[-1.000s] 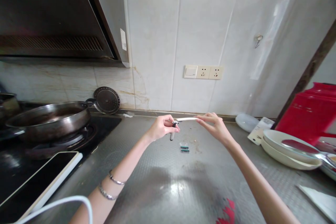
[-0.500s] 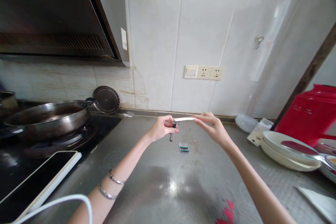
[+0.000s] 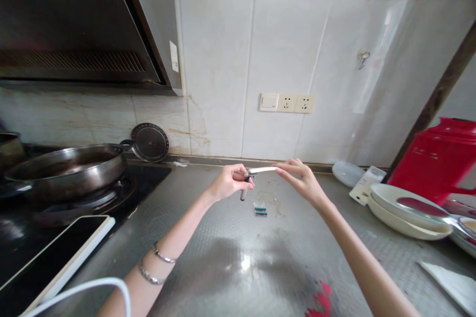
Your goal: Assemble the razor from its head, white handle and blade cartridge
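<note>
Over the metal counter (image 3: 208, 252), my left hand (image 3: 231, 182) is closed in a pinch on a small dark piece with a grey strip (image 3: 243, 193) hanging below the fingers. Its exact kind cannot be made out. A thin, slightly curved white piece (image 3: 262, 170) spans the gap between my hands, its left end against the dark piece. My right hand (image 3: 299, 179) pinches the right end of that white piece between thumb and fingers. Below the hands, a small clear pack (image 3: 260, 209) with dark green bars lies on the counter.
At left, a steel pan (image 3: 70, 166) stands on the stove, with a phone-like device (image 3: 55, 262) and white cable (image 3: 96, 281) nearer. On the right are stacked bowls (image 3: 405, 223), a white box (image 3: 367, 185) and a red jug (image 3: 431, 158). A range hood (image 3: 74, 25) overhangs the stove.
The white piece's right end sits slightly lower, and the grey strip's angle has shifted a little. Both hands keep nearly the same place and grip. The view has moved slightly.
</note>
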The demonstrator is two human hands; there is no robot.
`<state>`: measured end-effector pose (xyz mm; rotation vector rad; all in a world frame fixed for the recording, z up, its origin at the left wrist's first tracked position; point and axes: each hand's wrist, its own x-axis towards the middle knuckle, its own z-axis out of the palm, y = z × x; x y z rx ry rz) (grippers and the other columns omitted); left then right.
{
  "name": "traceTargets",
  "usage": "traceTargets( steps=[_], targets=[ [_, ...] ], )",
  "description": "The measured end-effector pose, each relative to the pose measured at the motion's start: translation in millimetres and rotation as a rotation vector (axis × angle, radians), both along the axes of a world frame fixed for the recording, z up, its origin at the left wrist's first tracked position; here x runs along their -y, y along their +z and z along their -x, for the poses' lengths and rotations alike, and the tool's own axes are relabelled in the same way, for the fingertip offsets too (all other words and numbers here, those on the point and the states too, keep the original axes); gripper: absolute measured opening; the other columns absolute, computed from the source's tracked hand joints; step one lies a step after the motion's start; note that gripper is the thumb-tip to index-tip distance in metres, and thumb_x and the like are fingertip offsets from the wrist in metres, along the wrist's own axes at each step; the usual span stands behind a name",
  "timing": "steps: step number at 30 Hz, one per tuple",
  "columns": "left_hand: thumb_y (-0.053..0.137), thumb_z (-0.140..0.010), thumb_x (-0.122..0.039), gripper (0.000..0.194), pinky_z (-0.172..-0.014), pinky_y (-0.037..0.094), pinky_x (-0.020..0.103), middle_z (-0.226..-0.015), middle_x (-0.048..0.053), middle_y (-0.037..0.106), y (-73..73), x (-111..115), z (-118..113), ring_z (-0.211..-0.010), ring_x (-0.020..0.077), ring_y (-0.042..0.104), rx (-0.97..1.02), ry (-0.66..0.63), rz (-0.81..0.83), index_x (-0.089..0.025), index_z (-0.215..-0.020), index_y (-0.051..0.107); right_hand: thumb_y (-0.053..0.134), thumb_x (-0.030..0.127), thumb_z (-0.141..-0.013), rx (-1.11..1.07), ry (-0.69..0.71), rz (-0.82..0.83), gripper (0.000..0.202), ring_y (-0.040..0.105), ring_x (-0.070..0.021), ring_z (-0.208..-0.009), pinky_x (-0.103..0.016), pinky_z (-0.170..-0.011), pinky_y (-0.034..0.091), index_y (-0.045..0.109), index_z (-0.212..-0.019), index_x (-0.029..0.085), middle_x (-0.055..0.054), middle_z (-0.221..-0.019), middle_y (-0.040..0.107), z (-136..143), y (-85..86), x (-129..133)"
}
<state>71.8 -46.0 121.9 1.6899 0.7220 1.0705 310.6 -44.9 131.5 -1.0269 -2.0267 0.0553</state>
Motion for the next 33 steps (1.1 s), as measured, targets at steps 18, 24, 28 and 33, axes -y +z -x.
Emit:
traceTargets(
  steps=[18,24,28,33],
  targets=[
    [0.074,-0.057,-0.022,0.027,-0.06,0.047,0.025,-0.07,0.006,0.067,-7.3,-2,-3,-0.064,0.0143,0.062,-0.06,0.022,-0.018,-0.013,-0.066,0.05,0.046,0.05,-0.082,0.043,-0.028,-0.054,0.034,0.051,-0.0209,-0.084,-0.038,-0.08,0.036,0.068,-0.097,0.03,-0.005,-0.081,0.061,-1,5.0,3],
    [0.072,-0.06,-0.021,0.024,-0.059,0.046,0.025,-0.072,0.007,0.067,-6.5,0,-5,-0.063,0.0141,0.062,-0.074,0.04,-0.049,-0.012,-0.067,0.051,0.047,0.049,-0.083,0.083,0.008,-0.035,0.033,0.05,-0.0204,-0.083,-0.038,-0.082,0.035,0.066,-0.102,0.03,-0.004,-0.081,0.06,-6,9.1,5],
    [0.071,-0.059,-0.018,0.023,-0.058,0.046,0.024,-0.072,0.006,0.067,-6.5,0,-6,-0.063,0.0142,0.062,-0.066,0.046,-0.036,-0.012,-0.066,0.051,0.047,0.049,-0.082,0.055,-0.015,-0.051,0.032,0.05,-0.0205,-0.083,-0.038,-0.081,0.036,0.067,-0.099,0.031,-0.004,-0.081,0.059,-8,10.3,5],
    [0.071,-0.06,-0.018,0.022,-0.056,0.046,0.023,-0.07,0.006,0.067,-4.1,1,-4,-0.06,0.0129,0.061,-0.053,0.05,-0.064,-0.012,-0.067,0.051,0.047,0.048,-0.083,0.078,0.007,-0.063,0.033,0.05,-0.02,-0.083,-0.037,-0.081,0.036,0.066,-0.102,0.03,-0.004,-0.081,0.059,3,8.0,6]
  ],
)
